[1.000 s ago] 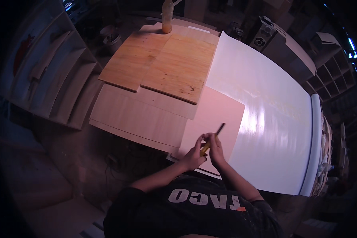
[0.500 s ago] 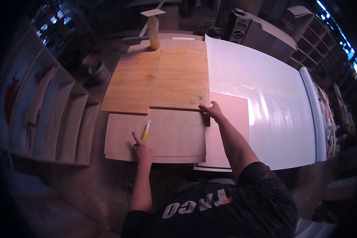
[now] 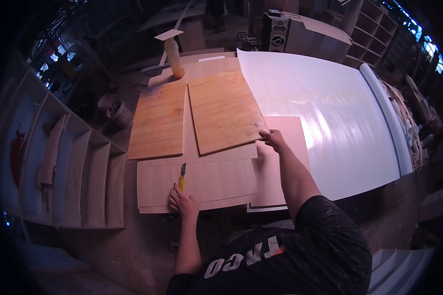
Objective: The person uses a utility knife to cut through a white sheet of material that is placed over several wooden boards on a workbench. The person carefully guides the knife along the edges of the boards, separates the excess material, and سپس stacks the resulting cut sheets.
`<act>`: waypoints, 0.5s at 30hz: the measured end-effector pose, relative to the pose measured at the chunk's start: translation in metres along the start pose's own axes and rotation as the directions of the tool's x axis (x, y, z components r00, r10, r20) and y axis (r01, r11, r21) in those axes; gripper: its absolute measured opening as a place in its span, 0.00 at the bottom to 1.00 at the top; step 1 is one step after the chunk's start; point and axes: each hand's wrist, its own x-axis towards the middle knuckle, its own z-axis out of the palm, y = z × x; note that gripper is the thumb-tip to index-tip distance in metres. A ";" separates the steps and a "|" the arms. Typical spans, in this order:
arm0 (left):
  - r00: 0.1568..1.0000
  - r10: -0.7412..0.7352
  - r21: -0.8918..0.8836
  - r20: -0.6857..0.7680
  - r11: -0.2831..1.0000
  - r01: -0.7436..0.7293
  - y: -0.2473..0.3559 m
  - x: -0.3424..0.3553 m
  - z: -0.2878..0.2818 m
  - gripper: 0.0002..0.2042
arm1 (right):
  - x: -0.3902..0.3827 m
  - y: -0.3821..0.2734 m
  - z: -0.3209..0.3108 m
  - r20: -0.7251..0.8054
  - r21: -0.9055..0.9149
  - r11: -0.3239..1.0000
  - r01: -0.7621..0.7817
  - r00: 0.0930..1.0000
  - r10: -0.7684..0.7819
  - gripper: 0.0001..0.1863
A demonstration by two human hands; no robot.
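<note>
My right hand (image 3: 273, 139) pinches the near right corner of an orange-brown plywood panel (image 3: 226, 108). That panel is turned at an angle, its near edge lifted slightly over the pale board beneath. A second plywood panel (image 3: 157, 120) lies to its left, with a wedge-shaped gap between the two. Low over the near pale wood-grain sheet (image 3: 221, 179), my left hand (image 3: 184, 202) is closed around the lower end of a yellow utility knife (image 3: 182, 183). The knife's blade is out and points away from me. Part of its handle is hidden by my fingers.
A clear bottle of amber liquid (image 3: 174, 61), topped by a small flat piece, stands beyond the panels. A glossy white sheet (image 3: 320, 113) covers the right, ending in a roll (image 3: 386, 118). Shelving (image 3: 79, 167) and a bucket (image 3: 118, 115) stand left; a speaker (image 3: 275, 32) is behind.
The right-hand plywood panel has swung out of line with the left one, opening a gap. My left hand and the knife have shifted slightly, the blade now more upright in view. The view has shifted too.
</note>
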 end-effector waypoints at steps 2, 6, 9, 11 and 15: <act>1.000 0.017 -0.019 -0.003 1.000 -0.017 -0.005 -0.003 0.008 0.40 | -0.010 0.007 -0.029 0.000 0.027 1.000 0.000 1.000 0.000 0.18; 0.998 0.042 -0.020 -0.042 0.999 -0.043 -0.002 -0.005 0.008 0.40 | -0.047 0.031 -0.088 0.151 0.350 0.927 -0.134 0.985 0.086 0.13; 0.988 0.107 -0.101 -0.114 0.988 -0.118 0.004 -0.008 0.005 0.39 | -0.088 0.033 -0.118 0.203 0.356 0.911 -0.205 0.969 0.139 0.18; 0.972 0.163 -0.178 -0.169 0.965 -0.193 0.007 -0.009 0.006 0.39 | -0.121 0.026 -0.132 0.388 0.344 0.917 -0.202 0.920 0.058 0.27; 0.989 0.137 -0.683 -0.059 0.717 -0.140 0.040 -0.009 0.019 0.34 | -0.174 0.010 -0.148 0.381 0.328 0.894 -0.304 0.909 0.170 0.36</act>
